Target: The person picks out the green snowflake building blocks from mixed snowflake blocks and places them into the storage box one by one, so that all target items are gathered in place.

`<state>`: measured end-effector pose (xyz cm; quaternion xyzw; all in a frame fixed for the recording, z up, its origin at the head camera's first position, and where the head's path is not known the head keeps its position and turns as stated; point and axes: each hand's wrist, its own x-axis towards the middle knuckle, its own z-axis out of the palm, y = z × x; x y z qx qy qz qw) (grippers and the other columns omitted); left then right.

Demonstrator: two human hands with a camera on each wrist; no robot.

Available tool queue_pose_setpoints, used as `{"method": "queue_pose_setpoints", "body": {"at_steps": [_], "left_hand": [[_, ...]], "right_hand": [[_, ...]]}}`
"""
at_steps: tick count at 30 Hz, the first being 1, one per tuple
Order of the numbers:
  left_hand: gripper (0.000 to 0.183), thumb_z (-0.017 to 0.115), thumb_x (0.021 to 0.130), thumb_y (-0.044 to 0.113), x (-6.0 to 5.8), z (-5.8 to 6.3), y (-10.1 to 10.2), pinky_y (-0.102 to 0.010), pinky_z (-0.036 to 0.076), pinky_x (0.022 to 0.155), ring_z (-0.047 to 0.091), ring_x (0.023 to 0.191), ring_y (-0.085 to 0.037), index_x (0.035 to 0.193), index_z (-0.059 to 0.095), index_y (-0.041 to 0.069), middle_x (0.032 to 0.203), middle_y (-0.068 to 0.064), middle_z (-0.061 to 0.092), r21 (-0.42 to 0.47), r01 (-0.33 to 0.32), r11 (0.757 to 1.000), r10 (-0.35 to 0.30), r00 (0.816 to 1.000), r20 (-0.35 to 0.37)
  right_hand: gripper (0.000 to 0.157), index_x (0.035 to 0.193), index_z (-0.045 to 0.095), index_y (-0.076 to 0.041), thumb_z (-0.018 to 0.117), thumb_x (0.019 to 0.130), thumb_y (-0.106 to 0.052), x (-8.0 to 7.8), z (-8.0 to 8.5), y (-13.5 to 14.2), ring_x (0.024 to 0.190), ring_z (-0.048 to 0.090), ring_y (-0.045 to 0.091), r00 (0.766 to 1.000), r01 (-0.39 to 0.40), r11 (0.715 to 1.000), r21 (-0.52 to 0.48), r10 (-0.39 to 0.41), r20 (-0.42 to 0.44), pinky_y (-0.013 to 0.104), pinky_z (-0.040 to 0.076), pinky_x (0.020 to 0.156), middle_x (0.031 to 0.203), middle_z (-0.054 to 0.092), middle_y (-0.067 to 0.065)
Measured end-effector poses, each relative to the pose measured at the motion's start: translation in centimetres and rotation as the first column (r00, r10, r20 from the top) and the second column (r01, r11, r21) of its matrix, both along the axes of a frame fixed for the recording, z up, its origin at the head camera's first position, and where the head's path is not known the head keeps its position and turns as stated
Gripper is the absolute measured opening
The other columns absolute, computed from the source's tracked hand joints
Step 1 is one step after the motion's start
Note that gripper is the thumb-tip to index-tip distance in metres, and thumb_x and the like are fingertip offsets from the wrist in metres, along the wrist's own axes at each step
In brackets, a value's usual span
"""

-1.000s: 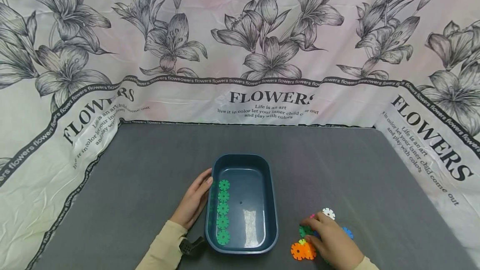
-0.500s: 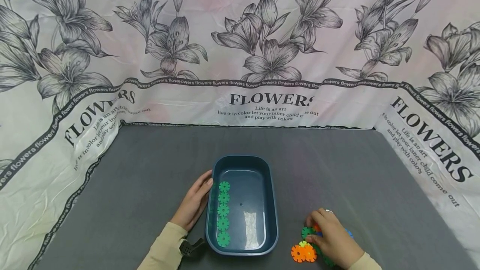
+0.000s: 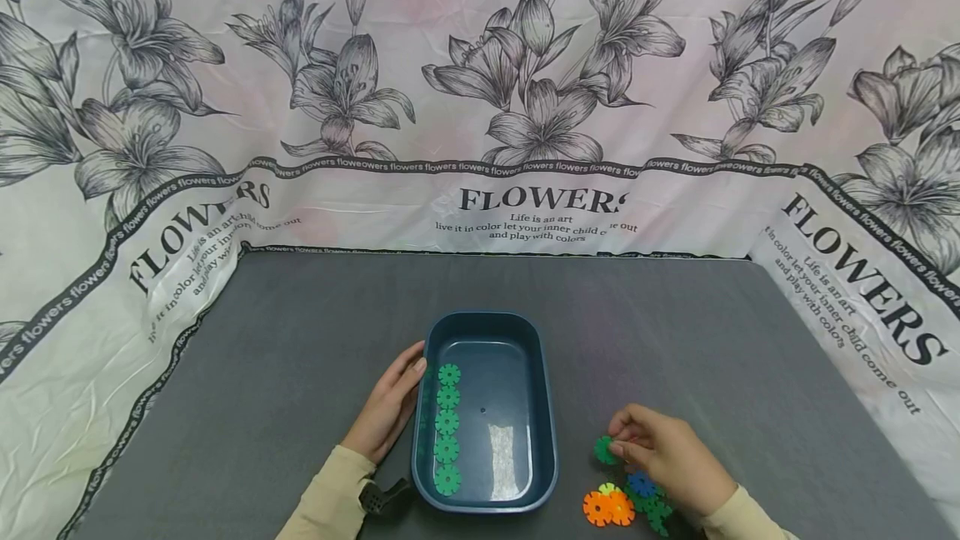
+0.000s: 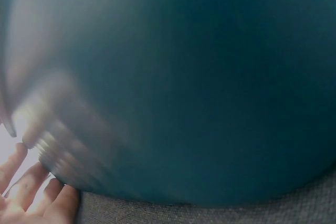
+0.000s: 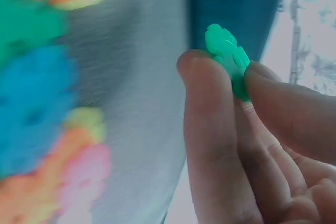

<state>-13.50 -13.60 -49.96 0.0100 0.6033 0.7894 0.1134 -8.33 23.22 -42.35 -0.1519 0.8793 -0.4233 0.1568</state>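
Note:
A dark blue plastic tray (image 3: pixel 517 407) stands on the table, with a column of several green snowflake discs (image 3: pixel 447 422) along its left inner side. My left hand (image 3: pixel 390 402) rests against the tray's left outer wall, fingers fairly straight. In the left wrist view the tray wall (image 4: pixel 184 93) fills most of the picture and the fingers (image 4: pixel 31 187) lie beside it. Right of the tray, my right hand (image 3: pixel 663 452) pinches a green snowflake disc (image 3: pixel 604 450) between thumb and finger, raised off the table; the right wrist view shows the same green disc (image 5: pixel 228 59) at the fingertips.
Beneath and beside the right hand lies a loose pile of discs: orange (image 3: pixel 607 508), blue (image 3: pixel 642 484) and green (image 3: pixel 654 515), with pink (image 5: pixel 86 179) seen in the right wrist view. Grey cloth (image 3: pixel 322 315) covers the table; a flower-printed sheet (image 3: pixel 360 207) hangs behind.
My right hand has picked a green disc out of the pile and lifted it slightly, uncovering the blue and green discs below. My left hand and the tray stay in place.

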Motion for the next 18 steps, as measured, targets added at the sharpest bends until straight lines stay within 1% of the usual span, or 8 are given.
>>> {"method": "queue_pose_setpoints", "body": {"at_steps": [3, 5, 7, 10, 13, 15, 18], "left_hand": [[0.056, 0.055, 0.097, 0.038, 0.0, 0.0, 0.0, -0.046, 0.02, 0.117, 0.031, 0.14, -0.022, 0.146, 0.035, 0.019, 0.152, -0.004, 0.033, -0.003, -0.001, 1.0, 0.001, 1.0, -0.001], [0.056, 0.055, 0.097, 0.038, 0.0, 0.0, 0.0, -0.046, 0.02, 0.117, 0.031, 0.14, -0.022, 0.146, 0.035, 0.019, 0.152, -0.004, 0.033, -0.003, -0.002, 1.0, 0.002, 1.0, 0.0], [0.056, 0.055, 0.097, 0.037, 0.0, 0.0, 0.0, -0.047, 0.02, 0.117, 0.031, 0.14, -0.022, 0.146, 0.035, 0.018, 0.152, -0.005, 0.033, -0.001, -0.003, 1.0, 0.003, 1.0, 0.002], [0.057, 0.055, 0.097, 0.037, 0.0, 0.1, 0.0, -0.046, 0.02, 0.117, 0.031, 0.14, -0.022, 0.146, 0.035, 0.018, 0.152, -0.005, 0.033, 0.004, -0.004, 1.0, 0.004, 1.0, 0.005], [0.057, 0.055, 0.097, 0.037, 0.0, 0.1, 0.0, -0.046, 0.019, 0.117, 0.031, 0.14, -0.021, 0.146, 0.034, 0.018, 0.152, -0.005, 0.033, 0.007, -0.003, 1.0, 0.003, 1.0, 0.006], [0.057, 0.055, 0.097, 0.037, 0.0, 0.1, 0.0, -0.046, 0.019, 0.117, 0.03, 0.14, -0.022, 0.147, 0.034, 0.018, 0.152, -0.005, 0.033, 0.007, -0.003, 1.0, 0.003, 1.0, 0.005], [0.057, 0.055, 0.097, 0.037, 0.0, 0.0, 0.0, -0.046, 0.019, 0.117, 0.03, 0.14, -0.022, 0.147, 0.034, 0.018, 0.152, -0.005, 0.033, 0.009, -0.001, 1.0, 0.001, 1.0, 0.003]], "right_hand": [[0.017, 0.103, 0.059, -0.001, 0.063, 0.092, -0.014, -0.7, 1.0, -0.4, 0.073, 0.066, 0.016, 0.997, 0.019, 0.997, -0.077, -0.013, 0.073, 0.031, 0.057, 0.06, 0.09, 0.068, 0.007], [0.021, 0.106, 0.06, 0.002, 0.062, 0.093, -0.015, -1.2, 1.7, -0.9, 0.074, 0.066, 0.02, 0.994, 0.008, 0.993, -0.12, 0.005, 0.108, 0.032, 0.057, 0.062, 0.092, 0.069, 0.009], [0.025, 0.11, 0.06, 0.004, 0.061, 0.094, -0.015, -1.6, 2.5, -1.5, 0.075, 0.067, 0.023, 0.991, -0.009, 0.99, -0.141, 0.028, 0.129, 0.032, 0.058, 0.064, 0.096, 0.069, 0.011], [0.028, 0.115, 0.06, 0.007, 0.06, 0.095, -0.013, -2.2, 3.6, -2.7, 0.078, 0.067, 0.026, 0.985, -0.047, 0.983, -0.18, 0.076, 0.157, 0.031, 0.058, 0.068, 0.103, 0.068, 0.015], [0.028, 0.117, 0.062, 0.006, 0.059, 0.095, -0.011, -2.6, 4.7, -4.1, 0.084, 0.068, 0.026, 0.976, -0.079, 0.976, -0.205, 0.117, 0.182, 0.03, 0.058, 0.073, 0.108, 0.067, 0.016], [0.026, 0.118, 0.062, 0.005, 0.058, 0.095, -0.007, -2.9, 5.2, -5.1, 0.088, 0.068, 0.025, 0.968, -0.105, 0.967, -0.233, 0.153, 0.201, 0.031, 0.057, 0.076, 0.11, 0.066, 0.017], [0.026, 0.12, 0.061, 0.006, 0.055, 0.095, -0.002, -3.4, 5.6, -6.6, 0.093, 0.067, 0.028, 0.95, -0.158, 0.948, -0.275, 0.222, 0.219, 0.032, 0.057, 0.078, 0.112, 0.065, 0.019]]}}
